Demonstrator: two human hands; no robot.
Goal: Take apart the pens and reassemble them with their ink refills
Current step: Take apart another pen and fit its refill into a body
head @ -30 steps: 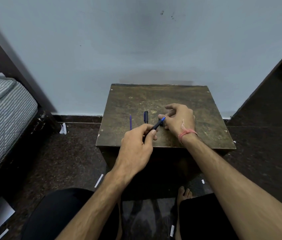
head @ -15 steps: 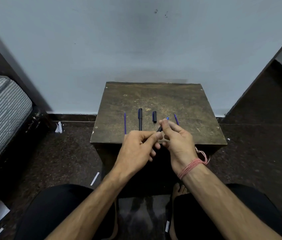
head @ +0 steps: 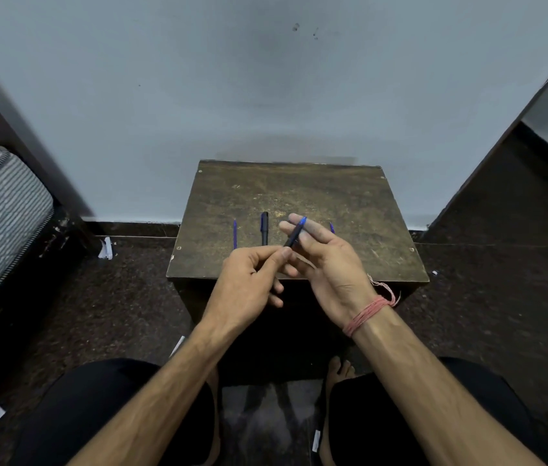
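Note:
My left hand [head: 249, 284] pinches the lower end of a dark pen with a blue tip [head: 295, 232], held tilted above the near edge of the small brown table [head: 350, 210]. Behind the pen my right hand [head: 326, 267] is spread, palm toward me, fingers apart, the pen lying against its fingertips. On the table lie a thin blue refill [head: 234, 234], a black pen barrel [head: 264, 227] and another blue refill [head: 332, 227], partly hidden by my right fingers.
The table stands against a pale wall. A striped mattress [head: 0, 210] on a dark bed frame is at the left, a dark panel [head: 514, 196] at the right. My knees and bare feet are below, with paper scraps [head: 106, 248] on the dark floor.
Both hands have drawn back from the table top and lifted the pen. My right hand has opened its fingers behind it. A short black cap seen earlier is now hidden.

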